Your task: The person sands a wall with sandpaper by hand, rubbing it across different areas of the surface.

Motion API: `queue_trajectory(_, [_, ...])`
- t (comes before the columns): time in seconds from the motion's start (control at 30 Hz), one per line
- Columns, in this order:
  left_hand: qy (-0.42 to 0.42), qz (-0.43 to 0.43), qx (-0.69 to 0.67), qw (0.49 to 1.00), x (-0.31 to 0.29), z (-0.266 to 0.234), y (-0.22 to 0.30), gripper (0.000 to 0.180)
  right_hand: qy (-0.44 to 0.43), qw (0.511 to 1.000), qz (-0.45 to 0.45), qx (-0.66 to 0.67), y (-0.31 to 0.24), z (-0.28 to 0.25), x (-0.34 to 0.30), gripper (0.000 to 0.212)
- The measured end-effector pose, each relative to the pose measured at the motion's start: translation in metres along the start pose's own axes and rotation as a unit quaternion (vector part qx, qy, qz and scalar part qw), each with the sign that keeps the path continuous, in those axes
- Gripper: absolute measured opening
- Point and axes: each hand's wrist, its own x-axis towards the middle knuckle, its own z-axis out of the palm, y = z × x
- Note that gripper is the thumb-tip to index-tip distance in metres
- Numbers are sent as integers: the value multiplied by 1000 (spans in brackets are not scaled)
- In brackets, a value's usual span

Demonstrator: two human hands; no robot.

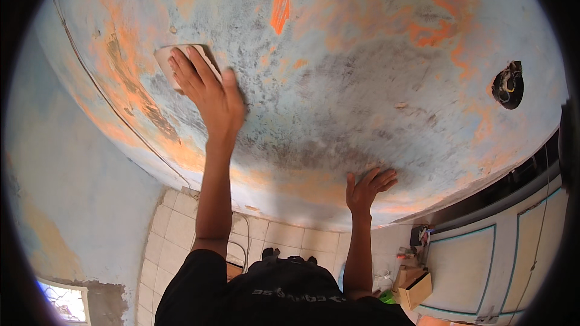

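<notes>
My left hand (pixel 212 98) presses a pale, folded sheet of sandpaper (pixel 165 60) flat against a painted wall (pixel 362 90). Its fingers lie over the sheet, and the thumb sits off to the right side. Blue-grey paint, orange patches and dark grey smudges cover the wall. Lower down and to the right, my right hand (pixel 364 191) rests on the same wall with its fingers spread and nothing in it.
A thin cable (pixel 90 71) runs down the wall's left side. On the right, a dark recessed box (pixel 509 86) shows loose wires. Below are floor tiles (pixel 284 235), a cardboard box (pixel 415 287), and a panelled door (pixel 462 265). A small window (pixel 63 300) is at lower left.
</notes>
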Motion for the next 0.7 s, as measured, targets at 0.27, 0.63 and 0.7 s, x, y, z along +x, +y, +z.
queue_trajectory(0.27, [-145, 215, 98, 961, -110, 22, 16, 83, 0, 1000, -6, -5, -4, -3, 2, 87])
queue_trajectory(0.63, [-47, 94, 5, 994, -1, 2, 5, 90, 16, 1000, -4, -4, -2, 4, 3, 87])
queue_trajectory(0.7, [-110, 158, 8, 981, -53, 16, 17, 93, 27, 1000, 1, -3, -2, 0, 6, 87])
